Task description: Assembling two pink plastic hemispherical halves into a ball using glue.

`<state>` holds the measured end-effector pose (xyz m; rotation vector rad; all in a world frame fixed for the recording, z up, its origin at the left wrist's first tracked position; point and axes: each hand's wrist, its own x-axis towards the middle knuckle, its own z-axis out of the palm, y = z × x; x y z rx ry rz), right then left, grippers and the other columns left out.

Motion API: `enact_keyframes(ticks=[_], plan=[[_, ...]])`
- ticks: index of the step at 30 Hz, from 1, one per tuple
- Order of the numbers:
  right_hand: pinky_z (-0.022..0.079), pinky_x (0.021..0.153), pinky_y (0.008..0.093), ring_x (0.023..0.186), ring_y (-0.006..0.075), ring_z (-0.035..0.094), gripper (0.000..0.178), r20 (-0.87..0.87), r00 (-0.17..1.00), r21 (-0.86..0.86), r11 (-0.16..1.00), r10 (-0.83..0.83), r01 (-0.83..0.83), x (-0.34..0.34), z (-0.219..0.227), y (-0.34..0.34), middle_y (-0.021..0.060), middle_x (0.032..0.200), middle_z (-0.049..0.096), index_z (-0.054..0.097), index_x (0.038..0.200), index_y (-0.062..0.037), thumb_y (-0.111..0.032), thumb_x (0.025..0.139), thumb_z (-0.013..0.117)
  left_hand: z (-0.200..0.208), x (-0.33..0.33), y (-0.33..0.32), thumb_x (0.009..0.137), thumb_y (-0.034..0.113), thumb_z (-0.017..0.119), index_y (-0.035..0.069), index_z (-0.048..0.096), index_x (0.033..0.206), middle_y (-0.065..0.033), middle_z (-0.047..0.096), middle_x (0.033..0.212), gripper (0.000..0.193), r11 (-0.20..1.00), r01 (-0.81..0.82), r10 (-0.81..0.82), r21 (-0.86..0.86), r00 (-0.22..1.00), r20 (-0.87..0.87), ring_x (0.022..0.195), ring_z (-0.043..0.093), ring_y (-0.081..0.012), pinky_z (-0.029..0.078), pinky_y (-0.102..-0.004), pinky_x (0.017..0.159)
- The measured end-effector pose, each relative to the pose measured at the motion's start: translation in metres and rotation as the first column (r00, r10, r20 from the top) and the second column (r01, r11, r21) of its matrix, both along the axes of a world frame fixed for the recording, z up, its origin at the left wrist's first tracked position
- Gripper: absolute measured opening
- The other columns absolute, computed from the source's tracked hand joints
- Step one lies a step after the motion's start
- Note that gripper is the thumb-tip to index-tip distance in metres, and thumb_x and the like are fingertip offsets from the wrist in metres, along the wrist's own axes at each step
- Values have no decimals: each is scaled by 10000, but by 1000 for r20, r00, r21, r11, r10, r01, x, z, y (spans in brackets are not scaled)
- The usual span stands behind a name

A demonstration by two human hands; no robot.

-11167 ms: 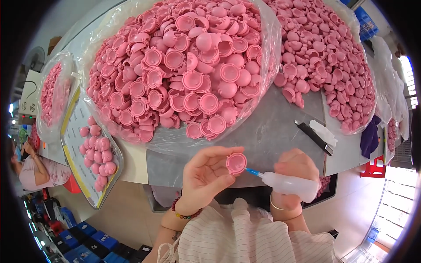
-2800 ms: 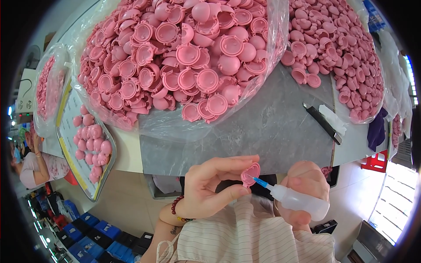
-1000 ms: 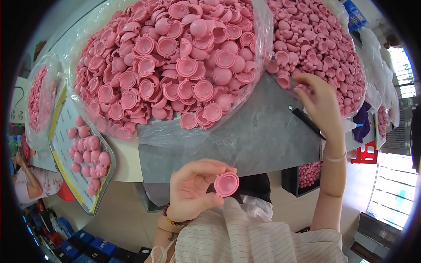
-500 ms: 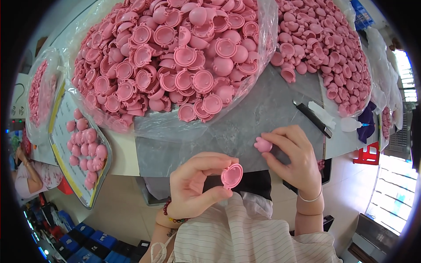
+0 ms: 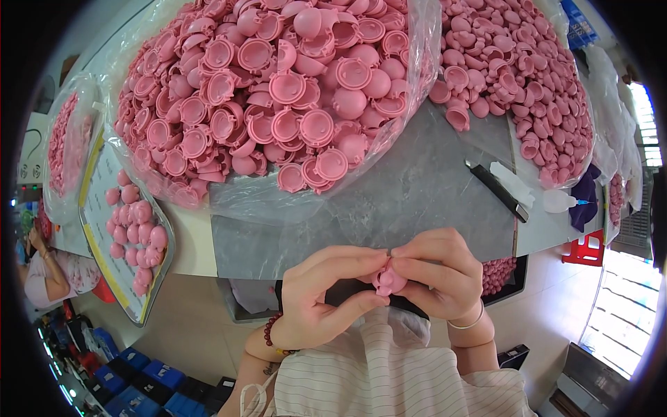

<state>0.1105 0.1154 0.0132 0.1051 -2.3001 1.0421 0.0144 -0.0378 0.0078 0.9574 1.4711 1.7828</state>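
Observation:
My left hand [image 5: 333, 292] and my right hand [image 5: 441, 278] meet in front of the grey tabletop's near edge. Between their fingertips is a small pink plastic part [image 5: 388, 280]. Its rounded side with little bumps shows. The left fingers pinch a pink half-shell, mostly hidden behind them and the bumpy part. The right thumb and fingers are closed on the bumpy part. The two pieces touch or nearly touch; I cannot tell whether they are joined. Beyond my hands, a large heap of pink half-shells [image 5: 285, 128] lies in a clear plastic bag.
Smaller pink parts [image 5: 549, 115] fill another bag at the far right. Closed pink balls [image 5: 139, 233] lie on a tray [image 5: 147, 314] at left. A black utility knife [image 5: 497, 191] and white dropper bottle [image 5: 558, 201] rest at right. Another person [image 5: 52, 274] sits far left.
My right hand has moved left and toward me, bringing the bumpy pink part to the half-shell in my left hand. The half-shell's open face no longer shows.

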Motion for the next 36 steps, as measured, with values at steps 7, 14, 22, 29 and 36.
enact_keyframes(ticks=[7,14,22,29,36], plan=[[387,501,264,613,159,457,257,-34,999,172,985,-9,15,16,3,-11,20,759,530,599,804,-78,-39,569,696,-2,-2,9,605,-65,671,-57,538,991,-222,514,1052,409,997,36,-43,75,994,98,899,546,-216,434,-289,772],[362,532,306,622,197,411,64,-218,859,151,854,-463,498,46,-2,20,75,686,476,502,761,-11,-2,697,508,-5,-5,6,546,20,743,-60,557,955,-214,579,918,456,998,-40,41,47,999,-16,841,571,-217,449,-282,725],[382,705,252,751,137,456,285,-323,155,-89,193,-934,977,82,-11,116,73,821,515,499,993,36,-118,760,555,-9,-8,1,562,38,743,-56,572,916,-208,594,853,405,988,-58,54,142,998,34,779,593,-231,472,-294,679],[420,644,235,640,95,501,318,343,250,12,271,-905,963,99,-7,137,45,751,571,535,960,36,-210,767,595,-4,-8,6,591,239,739,-34,557,884,-175,566,794,439,967,13,-132,256,882,452,729,572,-236,477,-300,644],[420,662,241,721,153,551,374,-75,757,-370,724,-649,583,43,-1,49,144,835,593,514,954,56,-275,784,556,-6,-9,9,644,430,683,6,495,938,-129,526,757,549,954,55,-245,294,705,666,691,552,-209,499,-323,628]])
